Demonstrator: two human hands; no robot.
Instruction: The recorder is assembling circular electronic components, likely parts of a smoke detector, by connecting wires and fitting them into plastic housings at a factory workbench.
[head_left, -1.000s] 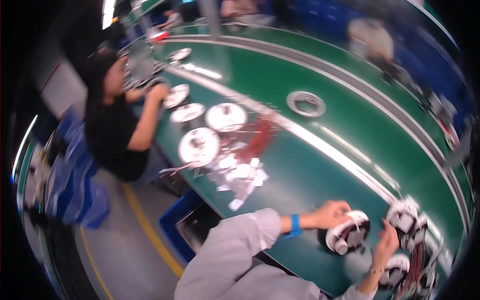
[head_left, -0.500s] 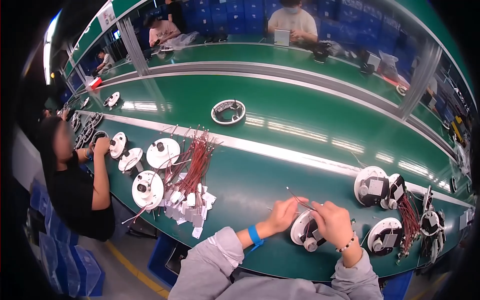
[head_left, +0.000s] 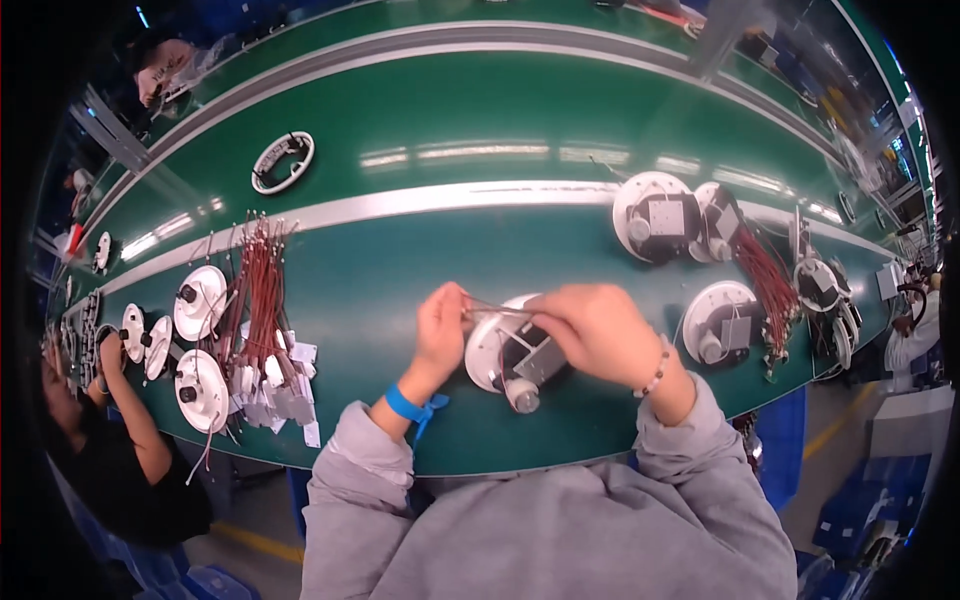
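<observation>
A thin dark reddish cable [head_left: 497, 308] stretches between my two hands. My left hand [head_left: 438, 338] pinches one end of it between thumb and fingertips. Fingers bent, my right hand [head_left: 597, 330] grips the other part, its back covering much of that grip. Just under the cable lies a round white housing [head_left: 484, 352] with a black inner part, a pale rectangular plate and a small white round piece [head_left: 521, 394]. My right hand covers the far right side of this housing.
Left on the bench [head_left: 400, 250] are a bundle of red-brown cables [head_left: 262, 290] with white modules and several white discs [head_left: 200, 302]. More housings [head_left: 722, 322] and another cable bundle [head_left: 768, 280] lie right. A ring [head_left: 283, 163] sits beyond the pale strip. A co-worker [head_left: 125, 440] works at far left.
The view has tilted down and swung right, so the bench items appear further left. My hands have drawn the cable out straighter between them, above the housing.
</observation>
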